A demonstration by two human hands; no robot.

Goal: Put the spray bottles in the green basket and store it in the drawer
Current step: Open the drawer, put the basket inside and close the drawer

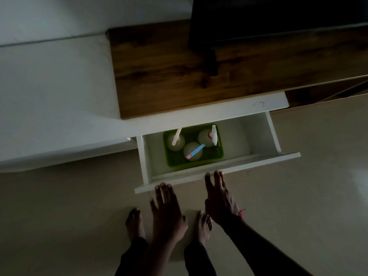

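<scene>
Below, green basket [179,162] of spray bottles [192,151] in open drawer [272,132], left hand [167,212], right hand [221,202] flat against its front, wooden top [159,76]

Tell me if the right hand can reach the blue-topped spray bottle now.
Probably yes: the drawer stands open, nothing covers the blue-topped spray bottle, and the right hand touches the drawer front.

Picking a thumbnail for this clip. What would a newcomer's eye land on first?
The bright green basket stands out in the dim frame. It sits in the open white drawer at centre, with three spray bottles upright inside it. Just below, the left hand and right hand reach with straight fingers to the drawer's front edge.
</scene>
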